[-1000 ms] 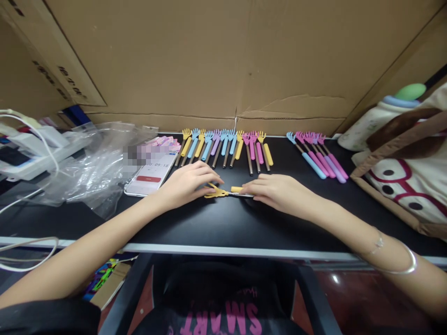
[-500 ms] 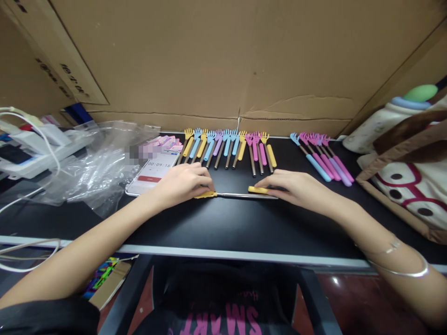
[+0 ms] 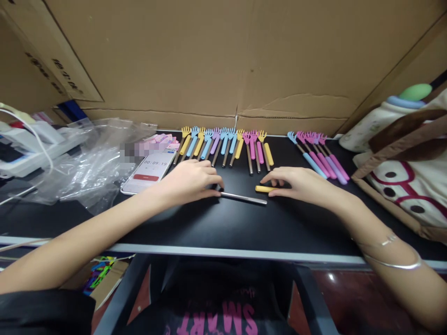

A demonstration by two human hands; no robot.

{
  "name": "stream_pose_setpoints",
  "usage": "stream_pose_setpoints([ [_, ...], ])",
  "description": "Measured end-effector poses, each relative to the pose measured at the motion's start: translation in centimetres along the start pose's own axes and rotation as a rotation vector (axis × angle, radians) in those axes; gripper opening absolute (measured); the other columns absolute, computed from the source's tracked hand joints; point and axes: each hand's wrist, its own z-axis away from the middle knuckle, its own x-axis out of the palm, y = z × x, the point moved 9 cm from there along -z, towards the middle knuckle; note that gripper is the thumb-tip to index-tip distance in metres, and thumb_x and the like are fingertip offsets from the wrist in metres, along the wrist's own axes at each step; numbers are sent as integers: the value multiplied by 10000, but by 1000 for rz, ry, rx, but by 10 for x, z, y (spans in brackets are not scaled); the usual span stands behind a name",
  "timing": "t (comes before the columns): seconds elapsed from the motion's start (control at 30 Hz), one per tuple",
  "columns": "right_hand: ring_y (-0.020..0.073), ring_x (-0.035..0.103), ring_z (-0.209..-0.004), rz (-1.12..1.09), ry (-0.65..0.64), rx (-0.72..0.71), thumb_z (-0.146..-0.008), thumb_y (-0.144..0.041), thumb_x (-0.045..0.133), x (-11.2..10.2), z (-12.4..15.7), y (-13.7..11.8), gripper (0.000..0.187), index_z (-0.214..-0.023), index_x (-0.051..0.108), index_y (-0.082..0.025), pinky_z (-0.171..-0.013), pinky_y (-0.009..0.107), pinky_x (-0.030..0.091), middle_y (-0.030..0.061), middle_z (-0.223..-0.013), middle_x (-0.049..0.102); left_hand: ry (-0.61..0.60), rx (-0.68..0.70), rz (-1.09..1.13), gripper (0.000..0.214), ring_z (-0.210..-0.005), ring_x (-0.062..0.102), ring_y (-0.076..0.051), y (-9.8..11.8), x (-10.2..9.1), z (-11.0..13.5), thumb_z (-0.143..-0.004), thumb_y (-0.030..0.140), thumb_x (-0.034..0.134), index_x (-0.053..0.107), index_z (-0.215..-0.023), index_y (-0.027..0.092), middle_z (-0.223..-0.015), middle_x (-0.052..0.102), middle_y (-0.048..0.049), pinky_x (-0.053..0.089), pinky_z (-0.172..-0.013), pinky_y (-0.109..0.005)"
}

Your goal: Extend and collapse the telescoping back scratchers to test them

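on the near half of the desk (image 3: 209, 232), left hand (image 3: 195, 180) pinches a rod (image 3: 244, 198), right hand (image 3: 295, 182) a grip (image 3: 262, 189); seemingly a fitting step, calling next for aligned ends.

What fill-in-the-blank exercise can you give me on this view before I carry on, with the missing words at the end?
1. The metal rod is held in the ____ grip.
2. The right grip has a handle sleeve coloured ____ between its thumb and fingers.
3. The phone on the table displays a time of 00:09:____.
4. In the separate group of scratchers nearest the bag, the leftmost one has a ____ handle.

Missing words: left; yellow; 19; blue.
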Motion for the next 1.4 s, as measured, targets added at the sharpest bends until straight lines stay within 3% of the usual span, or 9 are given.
stream_pose_setpoints([
  [0.13,114,567,-703,28,18,-11,-814,-489,566,2,-1,-4,310,-991,651,-250,-597,209,361,3,-825,634,5,92,-27,251,-878,572,-171,26,4,-22,-874,452,572,659,-981,242,-855,665,-6,388,-692,-269],
  [0.27,109,557,-688,49,16,3,-822,-426,566,3,-1,-4,224,-926,643,-243,-584,212,343,-8,-804,630,27,108,-22,143,-816,584,-156,33,7,-31,-884,344,565,643,-866,225,-796,648,14,362,-609,-261],
  [0.4,117,562,-698,57,34,8,-830,-395,550,-1,0,-6,192,-897,621,-230,-596,215,350,3,-811,636,54,60,-20,109,-728,589,-138,26,5,-25,-849,300,570,612,-826,202,-761,631,12,362,-588,-249],
  [0.53,116,554,-679,23,98,16,-877,-410,475,-9,0,-8,228,-922,586,-215,-595,216,359,14,-807,633,100,-31,-58,137,-628,578,-125,12,0,-17,-881,309,521,585,-929,199,-714,624,13,342,-557,-233],
  [0.73,126,569,-692,-40,258,15,-920,-374,396,-27,3,-11,260,-1028,537,-184,-625,225,393,57,-882,642,201,-70,-65,149,-784,607,-128,3,-5,-15,-956,254,430,562,-988,192,-879,646,-14,333,-561,-215],
  [0.97,159,607,-743,-1,468,37,-895,-368,429,-61,2,-14,248,-1030,553,-200,-650,252,415,58,-931,669,259,-115,-123,194,-768,607,-119,-5,-8,-12,-963,291,438,593,-1061,226,-889,641,0,334,-543,-217],
  [1.07,164,614,-737,44,496,50,-880,-362,445,-72,-6,-15,253,-1036,574,-210,-645,259,410,47,-921,681,268,-133,-145,212,-773,614,-122,-9,-8,-11,-967,300,426,593,-1080,233,-892,639,0,338,-536,-223],
  [1.17,145,603,-669,96,477,59,-876,-368,445,-68,-14,-12,260,-1033,583,-214,-599,241,382,27,-859,685,260,-142,-138,217,-793,621,-123,-11,-7,-11,-971,302,413,588,-1082,238,-908,644,4,355,-542,-222],
  [1.4,104,466,-435,276,375,131,-855,-397,449,-33,-14,8,247,-933,578,-202,-480,221,251,-21,-585,593,282,-140,-77,206,-869,634,-135,-9,-4,-9,-967,292,401,573,-1028,194,-978,675,-12,403,-589,-210],
])
